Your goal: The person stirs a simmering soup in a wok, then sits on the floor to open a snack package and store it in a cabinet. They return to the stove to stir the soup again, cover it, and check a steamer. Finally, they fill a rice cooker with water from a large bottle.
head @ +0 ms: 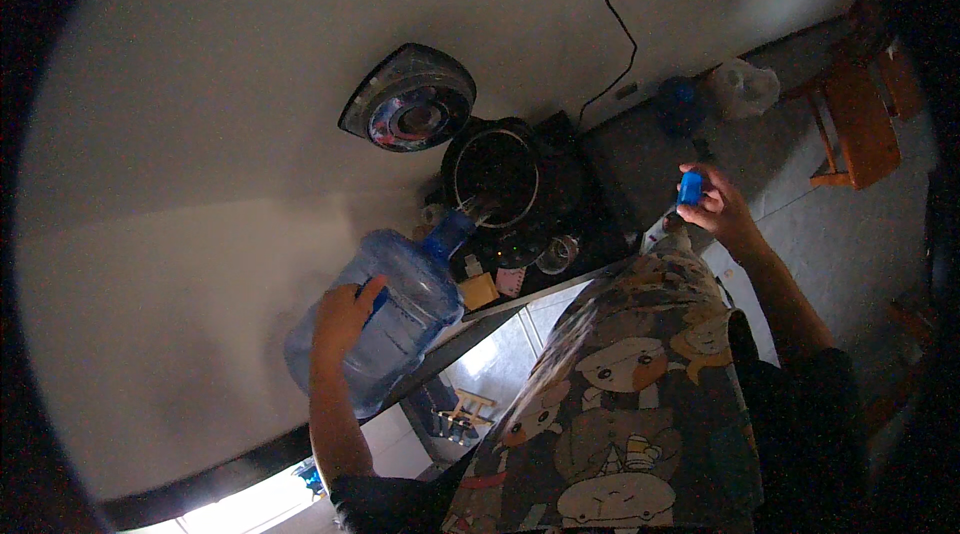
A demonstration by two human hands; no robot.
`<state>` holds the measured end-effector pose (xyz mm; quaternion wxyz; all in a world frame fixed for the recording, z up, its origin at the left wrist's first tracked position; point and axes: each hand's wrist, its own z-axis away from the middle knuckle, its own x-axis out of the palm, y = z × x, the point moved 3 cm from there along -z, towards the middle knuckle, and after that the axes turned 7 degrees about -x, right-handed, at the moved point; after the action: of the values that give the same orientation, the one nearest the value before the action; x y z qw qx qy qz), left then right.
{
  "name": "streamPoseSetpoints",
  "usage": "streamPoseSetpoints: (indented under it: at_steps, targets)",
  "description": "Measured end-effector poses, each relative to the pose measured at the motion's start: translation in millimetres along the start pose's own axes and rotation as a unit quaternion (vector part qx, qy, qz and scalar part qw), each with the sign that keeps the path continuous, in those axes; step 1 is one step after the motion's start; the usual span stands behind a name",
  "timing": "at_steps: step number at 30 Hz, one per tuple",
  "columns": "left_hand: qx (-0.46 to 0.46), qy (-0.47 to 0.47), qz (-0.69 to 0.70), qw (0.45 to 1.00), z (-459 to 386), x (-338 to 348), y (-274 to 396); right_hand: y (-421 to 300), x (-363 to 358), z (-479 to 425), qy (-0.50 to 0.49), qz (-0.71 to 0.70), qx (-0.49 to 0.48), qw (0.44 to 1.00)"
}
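Observation:
My left hand [343,312] grips the blue handle on the side of a large clear-blue plastic water jug [397,286], which lies tilted with its neck toward the dark counter. From the jug's mouth, water seems to run at the near edge of a dark round vessel with a pale rim [538,177]; the blur leaves this unsure. Off to the right, my right hand [712,204] holds a small bright blue cap [689,189] between thumb and fingers.
A glass [557,255], a yellowish box [478,291] and a pink item [511,282] stand along the counter's near edge. A black cord [619,23] runs down from a wall socket. Farther right are a blue jug [681,102], a translucent bag [744,87] and a wooden chair [859,125].

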<state>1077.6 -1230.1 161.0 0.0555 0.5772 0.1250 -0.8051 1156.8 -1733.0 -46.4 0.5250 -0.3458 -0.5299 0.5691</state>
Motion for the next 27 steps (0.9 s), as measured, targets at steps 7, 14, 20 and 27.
streamPoseSetpoints:
  at_steps: [7,14,20,27]
  targets:
    - [-0.042,-0.034,0.008,0.999,4,-16,7,-13,2,2,-0.01,-0.008,0.046,0.999]
    - [-0.119,-0.055,0.019,0.991,11,-42,38,-11,1,3,-0.02,-0.012,0.053,0.998]
    - [-0.119,-0.05,0.027,0.991,14,-39,36,-5,1,4,-0.02,-0.026,0.052,0.998]
    - [-0.071,-0.015,0.013,0.997,15,-30,23,2,-2,2,-0.013,-0.007,0.001,1.0]
